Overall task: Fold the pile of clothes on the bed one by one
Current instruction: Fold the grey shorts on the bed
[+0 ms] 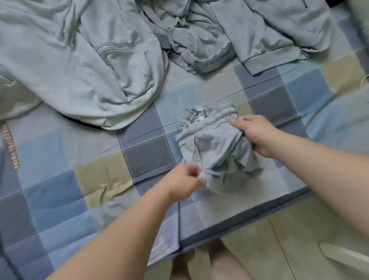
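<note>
A small grey garment point(212, 144) with a gathered elastic waistband lies bunched and creased close to the near edge of the bed point(52, 193), waistband turned away. A pale hoodie point(76, 71) sprawls unfolded toward the far left. Darker grey clothes point(226, 27) lie heaped toward the far edge.

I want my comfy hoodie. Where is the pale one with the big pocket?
In the head view, the pale hoodie lies crumpled at the far left of the bedspread, beside the darker grey clothes.
</note>
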A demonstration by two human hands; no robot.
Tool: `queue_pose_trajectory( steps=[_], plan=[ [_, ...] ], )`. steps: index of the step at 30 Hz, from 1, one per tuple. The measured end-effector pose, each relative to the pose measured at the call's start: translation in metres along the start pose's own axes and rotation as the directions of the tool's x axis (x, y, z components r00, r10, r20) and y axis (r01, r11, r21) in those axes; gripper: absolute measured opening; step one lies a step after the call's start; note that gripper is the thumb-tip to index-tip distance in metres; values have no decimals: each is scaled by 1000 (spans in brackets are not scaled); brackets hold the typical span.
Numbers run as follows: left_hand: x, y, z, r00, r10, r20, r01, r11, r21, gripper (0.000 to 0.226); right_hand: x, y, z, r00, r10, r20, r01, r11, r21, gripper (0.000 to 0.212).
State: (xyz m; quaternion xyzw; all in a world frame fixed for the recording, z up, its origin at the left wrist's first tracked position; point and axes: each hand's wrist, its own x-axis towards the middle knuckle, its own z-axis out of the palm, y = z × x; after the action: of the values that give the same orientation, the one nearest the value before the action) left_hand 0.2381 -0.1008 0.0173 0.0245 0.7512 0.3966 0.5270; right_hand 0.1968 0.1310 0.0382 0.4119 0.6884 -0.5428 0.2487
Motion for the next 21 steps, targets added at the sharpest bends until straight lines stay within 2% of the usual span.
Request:
queue_pose_trajectory(
  steps=[1, 3, 5, 8, 10, 12, 16, 17, 18, 21],
  plan=[
    [-22, 3, -2, 998, 8, -61, -18, 988, -151, 10, -25, -4, 1, 999, -15, 44, 14, 1000, 27, 18],
    [-68, 16, -9, 983, -12, -184, -71, 896, -438, 22, -77, -16, 2, 993, -64, 99, 54, 994, 96, 25],
    [-114, 35, -20, 963, -54, -265, -123, 786, -606, 26, -132, -27, -3, 983, -119, 141, 95, 981, 167, 39],
    [-186, 73, -36, 931, -81, -356, -187, 731, -656, 25, -213, -42, -8, 956, -154, 251, 96, 969, 229, 47],
    [-232, 99, -44, 910, -63, -410, -249, 707, -662, 24, -263, -50, -10, 934, -171, 313, 108, 972, 210, 49],
    [-273, 126, -50, 892, -24, -451, -311, 692, -652, 21, -309, -56, -9, 904, -229, 362, 192, 972, 135, 56],
    [-333, 168, -48, 863, 65, -501, -409, 672, -617, 16, -377, -53, 10, 839, -359, 410, 387, 922, 16, 90],
    [-344, 177, -48, 851, 83, -519, -437, 659, -612, 17, -383, -52, 16, 838, -391, 381, 431, 902, -22, 90],
    [-352, 185, -48, 837, 92, -540, -461, 650, -604, 18, -385, -52, 20, 844, -409, 348, 457, 887, -67, 80],
    [-373, 203, -52, 747, 48, -663, -516, 671, -533, 17, -379, -65, 8, 840, -423, 339, 524, 796, -305, 22]
  ],
)
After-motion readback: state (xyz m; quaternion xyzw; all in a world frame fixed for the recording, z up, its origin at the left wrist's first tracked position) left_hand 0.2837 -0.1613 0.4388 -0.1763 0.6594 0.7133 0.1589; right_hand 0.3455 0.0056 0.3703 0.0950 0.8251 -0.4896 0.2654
